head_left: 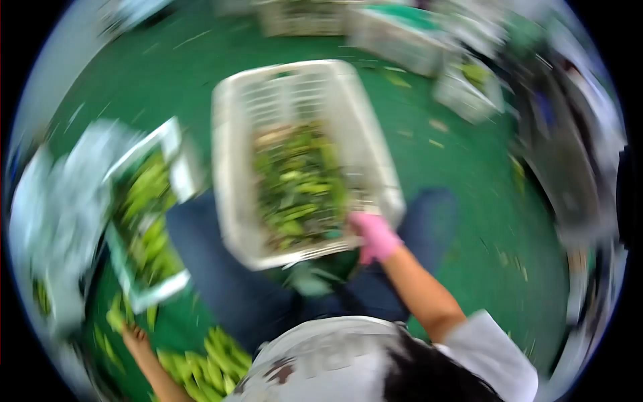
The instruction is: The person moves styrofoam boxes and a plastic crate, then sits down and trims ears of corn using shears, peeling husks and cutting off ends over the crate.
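Note:
At the lower left, my bare left hand [136, 338] is closed around a pale green, elongated vegetable [116, 316]; blur hides its exact kind. Beside that forearm, a pile of similar pale green vegetables [211, 365] lies on the floor. My right hand [375, 236], in a pink glove, grips the near right corner of a large white plastic crate [234, 194], its fingers partly hidden and smeared by motion. The crate sits between my knees, with a layer of green leafy pieces [298, 184] at its bottom.
To my left stands a white foam box [181, 167] full of green vegetables, next to crumpled clear plastic bags [63, 221]. Other crates [395, 40] and a small white basket [469, 94] stand across the green floor [435, 154]. Leaf scraps lie scattered. Dark grey objects [562, 141] line the right.

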Demonstrator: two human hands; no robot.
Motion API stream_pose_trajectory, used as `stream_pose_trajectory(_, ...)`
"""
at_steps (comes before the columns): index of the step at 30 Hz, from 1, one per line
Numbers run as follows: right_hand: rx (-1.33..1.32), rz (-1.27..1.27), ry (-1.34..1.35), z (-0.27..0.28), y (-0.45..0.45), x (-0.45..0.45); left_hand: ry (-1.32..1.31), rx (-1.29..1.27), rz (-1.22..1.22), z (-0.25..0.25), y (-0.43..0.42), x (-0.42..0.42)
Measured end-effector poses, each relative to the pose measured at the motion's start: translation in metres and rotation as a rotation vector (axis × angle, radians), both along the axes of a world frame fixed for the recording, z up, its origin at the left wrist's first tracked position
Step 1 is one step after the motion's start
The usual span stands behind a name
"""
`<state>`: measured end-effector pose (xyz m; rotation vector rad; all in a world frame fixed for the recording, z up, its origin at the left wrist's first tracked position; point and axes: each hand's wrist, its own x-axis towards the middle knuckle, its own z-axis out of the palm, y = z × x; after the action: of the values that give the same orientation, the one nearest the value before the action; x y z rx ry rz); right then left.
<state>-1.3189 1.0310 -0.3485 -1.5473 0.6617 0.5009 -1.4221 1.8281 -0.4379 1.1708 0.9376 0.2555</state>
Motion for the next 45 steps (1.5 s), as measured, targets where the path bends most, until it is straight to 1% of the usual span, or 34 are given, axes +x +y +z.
stream_pose_trajectory(1, 0.048, -0.141, 0.08, -0.037, -0.009, 0.009, 0.067, -0.219, 0.258, -0.028, 0.03, -0.059)
stream_pose_trajectory(2, 0.108, -0.163, -0.002, -0.045, -0.008, 0.007, 0.068, -0.095, 0.66, -0.051, 0.035, -0.114)
stream_pose_trajectory(3, 0.173, -0.183, -0.082, -0.052, -0.007, 0.005, 0.084, -0.051, 0.855, -0.062, 0.039, -0.158)
stream_pose_trajectory(4, 0.303, -0.154, -0.123, -0.07, -0.017, 0.011, 0.068, -0.025, 0.967, -0.068, 0.039, -0.189)
stream_pose_trajectory(5, 0.311, -0.206, -0.141, -0.084, -0.018, 0.017, 0.026, 0.0, 1.052, -0.072, 0.037, -0.208)
stream_pose_trajectory(6, 0.349, -0.199, -0.15, -0.082, -0.01, 0.022, -0.017, 0.023, 1.111, -0.082, 0.037, -0.217)
stream_pose_trajectory(8, 0.467, -0.169, -0.151, -0.078, -0.004, 0.031, -0.149, 0.062, 1.13, -0.1, 0.031, -0.188)
stream_pose_trajectory(10, 0.597, -0.093, -0.089, -0.066, 0.001, 0.044, -0.309, 0.118, 1.024, -0.123, 0.035, -0.131)
stream_pose_trajectory(11, 0.622, -0.076, -0.075, -0.07, -0.003, 0.046, -0.239, 0.414, 0.667, -0.068, -0.04, -0.039)
stream_pose_trajectory(12, 0.598, -0.142, -0.045, -0.067, 0.004, 0.049, -0.134, 0.563, 0.457, -0.03, -0.083, 0.034)
stream_pose_trajectory(13, 0.572, -0.219, -0.019, -0.064, 0.009, 0.049, -0.177, 0.604, 0.26, -0.018, -0.108, 0.09)
stream_pose_trajectory(14, 0.559, -0.229, -0.046, -0.069, 0.007, 0.046, -0.298, 0.556, -0.034, -0.042, -0.112, 0.141)
stream_pose_trajectory(15, 0.544, -0.243, -0.077, -0.077, 0.003, 0.042, -0.062, 0.91, -0.273, -0.053, -0.128, 0.186)
stream_pose_trajectory(16, 0.531, -0.258, -0.11, -0.082, -0.002, 0.038, 0.138, 1.082, -0.48, -0.06, -0.149, 0.23)
stream_pose_trajectory(17, 0.558, -0.251, -0.125, -0.081, -0.004, 0.032, 0.262, 0.926, -0.683, -0.06, -0.175, 0.264)
stream_pose_trajectory(18, 0.585, -0.241, -0.141, -0.08, -0.005, 0.028, 0.403, 0.859, -0.769, -0.077, -0.198, 0.291)
stream_pose_trajectory(19, 0.614, -0.228, -0.158, -0.078, -0.007, 0.023, 0.535, 1.003, -0.79, -0.063, -0.229, 0.296)
stream_pose_trajectory(21, 0.614, -0.294, -0.169, -0.082, -0.014, 0.016, 0.599, 0.967, -0.787, -0.066, -0.247, 0.299)
stream_pose_trajectory(23, 0.668, -0.335, -0.185, -0.09, -0.02, 0.013, 0.46, 0.985, -0.645, -0.093, -0.242, 0.29)
stream_pose_trajectory(24, 0.662, -0.368, -0.166, -0.079, -0.013, 0.017, 0.388, 0.988, -0.561, -0.084, -0.241, 0.289)
stream_pose_trajectory(25, 0.671, -0.332, -0.149, -0.073, -0.013, 0.024, 0.274, 1.0, -0.493, -0.073, -0.237, 0.296)
stream_pose_trajectory(27, 0.674, -0.263, -0.114, -0.052, -0.014, 0.036, 0.045, 1.002, -0.37, -0.014, -0.248, 0.307)
stream_pose_trajectory(29, 0.721, -0.22, -0.178, -0.02, -0.005, 0.051, -0.178, 1.15, -0.337, 0.031, -0.243, 0.346)
stream_pose_trajectory(31, 0.725, -0.175, -0.264, 0.001, -0.002, 0.069, -0.309, 0.93, -0.473, 0.137, -0.298, 0.365)
stream_pose_trajectory(33, 0.696, -0.112, -0.344, 0.013, -0.002, 0.089, -0.586, 0.476, -0.509, 0.182, -0.361, 0.385)
stream_pose_trajectory(34, 0.663, -0.07, -0.395, 0.028, 0.0, 0.097, -0.552, 0.352, -0.572, 0.192, -0.388, 0.394)
stream_pose_trajectory(35, 0.543, -0.068, -0.414, 0.044, 0.005, 0.102, -0.586, 0.134, -0.635, 0.196, -0.425, 0.393)
stream_pose_trajectory(37, 0.385, 0.046, -0.581, 0.055, 0.003, 0.109, -0.588, -0.149, -0.827, 0.181, -0.489, 0.388)
stream_pose_trajectory(39, 0.235, 0.044, -0.605, 0.058, -0.004, 0.109, -0.418, -0.298, -0.953, 0.146, -0.538, 0.375)
stream_pose_trajectory(40, 0.213, 0.022, -0.638, 0.048, -0.011, 0.109, -0.288, -0.372, -1.012, 0.133, -0.555, 0.365)
stream_pose_trajectory(41, 0.195, 0.01, -0.668, 0.04, -0.017, 0.108, -0.221, -0.378, -1.1, 0.111, -0.563, 0.361)
stream_pose_trajectory(43, 0.006, 0.005, -0.658, 0.033, -0.031, 0.104, -0.171, -0.263, -1.101, 0.078, -0.582, 0.347)
stream_pose_trajectory(44, -0.11, 0.03, -0.663, 0.029, -0.038, 0.105, -0.231, -0.19, -1.169, 0.058, -0.581, 0.347)
stream_pose_trajectory(45, -0.223, 0.063, -0.663, 0.026, -0.044, 0.107, -0.247, -0.133, -1.14, 0.055, -0.587, 0.344)
